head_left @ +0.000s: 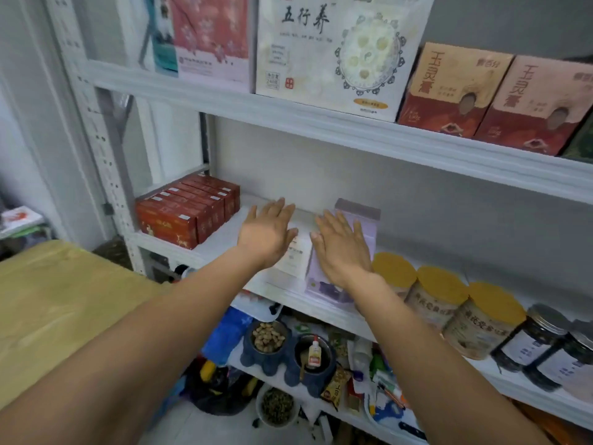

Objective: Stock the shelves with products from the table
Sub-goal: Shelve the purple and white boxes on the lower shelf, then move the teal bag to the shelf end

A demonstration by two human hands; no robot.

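Left hand [269,232] over white box [293,256], right hand [343,248] over lilac box [366,232]

Looks like matt white painted metal across the shelf rack [321,125]; smooth, glossy printed card on the red boxes [175,221] and the lilac box [364,228]; yellow plastic for the jar lids [445,279]; silvery metal caps [545,317] on the dark jars [518,350]; pale matt wood for the table [48,303]

The big white box [330,53] on the top shelf [288,107] reads "五行养" in dark brush letters. Beside it, two orange-and-red boxes [449,91] each carry "玉灵膏" down the front. Labels on the yellow-lidded jars [430,297] and the small red boxes [186,216] are too blurred to read.
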